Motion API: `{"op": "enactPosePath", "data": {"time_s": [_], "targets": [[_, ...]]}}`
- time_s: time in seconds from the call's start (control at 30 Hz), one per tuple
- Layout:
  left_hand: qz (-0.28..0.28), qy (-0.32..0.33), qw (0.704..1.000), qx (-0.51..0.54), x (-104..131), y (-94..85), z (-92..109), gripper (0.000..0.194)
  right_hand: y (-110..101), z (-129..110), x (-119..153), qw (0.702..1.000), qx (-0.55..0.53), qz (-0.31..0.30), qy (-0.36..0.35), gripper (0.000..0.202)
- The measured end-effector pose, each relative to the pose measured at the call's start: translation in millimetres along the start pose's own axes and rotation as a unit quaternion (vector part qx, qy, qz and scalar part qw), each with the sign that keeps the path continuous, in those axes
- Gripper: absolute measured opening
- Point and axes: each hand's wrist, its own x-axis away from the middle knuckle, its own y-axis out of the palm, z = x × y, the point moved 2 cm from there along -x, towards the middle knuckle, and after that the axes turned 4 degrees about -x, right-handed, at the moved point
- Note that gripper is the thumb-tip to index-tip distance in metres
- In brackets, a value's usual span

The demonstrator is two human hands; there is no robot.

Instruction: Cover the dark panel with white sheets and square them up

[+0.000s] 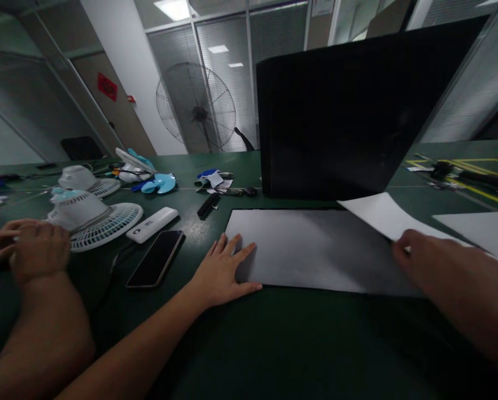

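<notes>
My left hand [226, 272] lies spread on the left end of a flat grey panel [311, 250] with a dark edge, its thumb reaching the front rim. My right hand [436, 272] is closed in a pinch on a white sheet [386, 214], which curves up over the panel's right part. Behind the panel a large black board [344, 116] stands upright, leaning slightly; whether the two are joined I cannot tell. A second white sheet [482, 228] lies at the right, partly behind my right hand.
A phone [155, 260] and a white power bank [153, 224] with a cable lie left of my hand. Farther left are white fan parts [107, 225], a blue fan blade [160, 183] and another person's hands [43, 247]. A small black object [208, 205] lies behind. Cables and tools [453, 173] lie far right.
</notes>
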Motion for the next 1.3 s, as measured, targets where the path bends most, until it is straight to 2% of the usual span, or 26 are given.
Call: {"op": "enactPosePath", "data": {"time_s": [0.1,0.17,0.23,0.3,0.37,0.47,0.53,0.57,0.63,0.7,0.77,0.83,0.93,1.07,1.3], "targets": [[0.007,0.002,1.0,0.004,0.8,-0.4,1.5,0.103,-6.6,-69.7,23.9,0.99,-0.012,-0.016,-0.142,0.038],[0.013,-0.001,1.0,0.01,0.7,0.4,0.9,0.096,1.0,-96.7,35.6,0.964,-0.051,-0.001,-0.262,0.034],[0.019,-0.009,1.0,0.019,-0.1,1.6,-0.2,0.09,10.9,-110.9,44.1,0.932,-0.089,0.034,-0.349,0.036],[0.029,-0.019,0.999,0.023,-1.9,3.2,-0.8,0.09,17.3,-118.7,50.6,0.904,-0.127,0.054,-0.404,0.038],[0.038,-0.028,0.999,0.019,-4.1,5.3,-0.9,0.093,17.7,-124.4,55.3,0.883,-0.165,0.035,-0.439,0.04],[0.044,-0.04,0.998,0.007,-6.7,7.7,-1.5,0.092,12.1,-127.1,55.4,0.854,-0.217,-0.029,-0.472,0.05],[0.046,-0.045,0.998,0.005,-7.2,7.4,-2.8,0.087,10.7,-118.2,45.6,0.864,-0.23,-0.027,-0.447,0.054],[0.048,-0.047,0.998,0.006,-7.1,6.5,-3.6,0.083,12.0,-108.8,37.3,0.885,-0.223,-0.011,-0.409,0.054],[0.051,-0.052,0.997,0.008,-6.6,3.9,-4.5,0.075,18.4,-80.2,17.2,0.942,-0.176,0.023,-0.285,0.056],[0.05,-0.049,0.997,0.01,-6.2,1.8,-3.4,0.068,27.4,-43.3,-1.5,0.985,-0.109,0.011,-0.133,0.061],[0.046,-0.048,0.998,0.005,-6.3,1.5,-0.6,0.066,35.1,-8.2,-14.7,0.997,-0.067,-0.042,-0.007,0.065],[0.041,-0.048,0.998,-0.005,-7.2,3.5,2.5,0.066,40.0,15.1,-23.0,0.993,-0.064,-0.081,0.053,0.067],[0.033,-0.051,0.998,-0.015,-9.7,9.5,4.0,0.064,46.3,23.8,-31.7,0.992,-0.091,-0.085,0.026,0.068],[0.029,-0.063,0.998,-0.004,-12.3,15.8,-1.2,0.08,60.1,17.7,-39.5,0.985,-0.143,-0.085,-0.04,0.071],[0.034,-0.061,0.998,0.011,-9.7,13.7,-3.6,0.083,80.1,27.4,-47.4,0.974,-0.195,-0.091,-0.075,0.077]]}}
